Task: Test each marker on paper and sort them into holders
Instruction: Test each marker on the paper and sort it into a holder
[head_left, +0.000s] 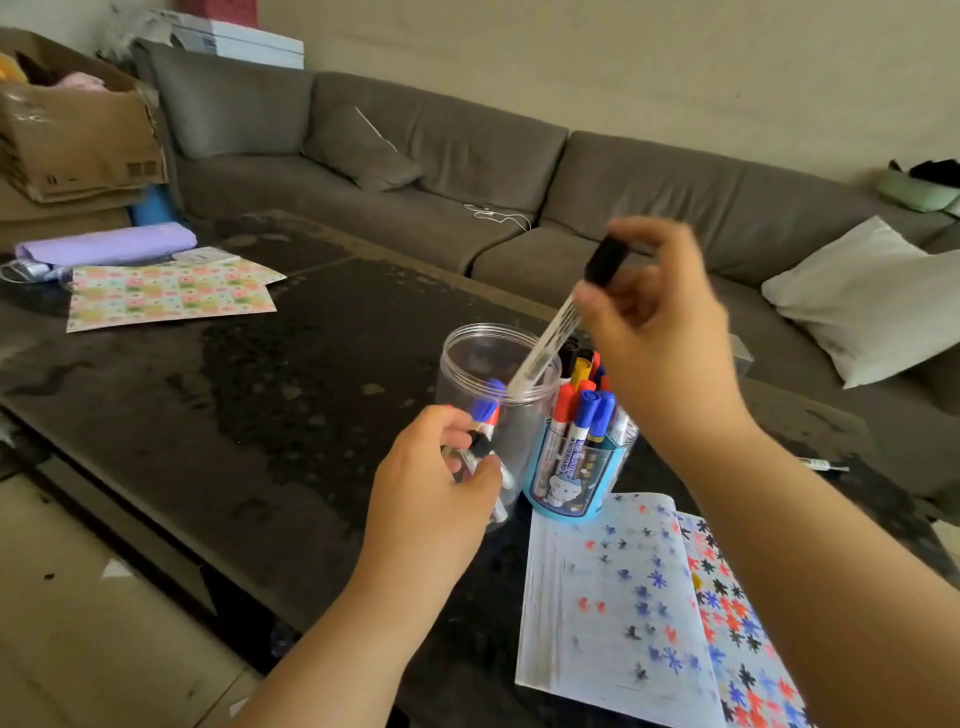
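The black-capped marker (566, 317) is motion-blurred, its label unreadable. The right hand (654, 332) pinches it near the cap, tilted, lower end inside the clear jar (467, 374). The left hand (431, 499) grips the jar's side, hiding the markers inside.

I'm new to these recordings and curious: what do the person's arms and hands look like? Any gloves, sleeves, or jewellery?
Both are bare. The left hand and right hand wear no gloves, and no rings, watch or bracelet show. Both forearms are uncovered as far as the frame shows, with no sleeve edge in view.
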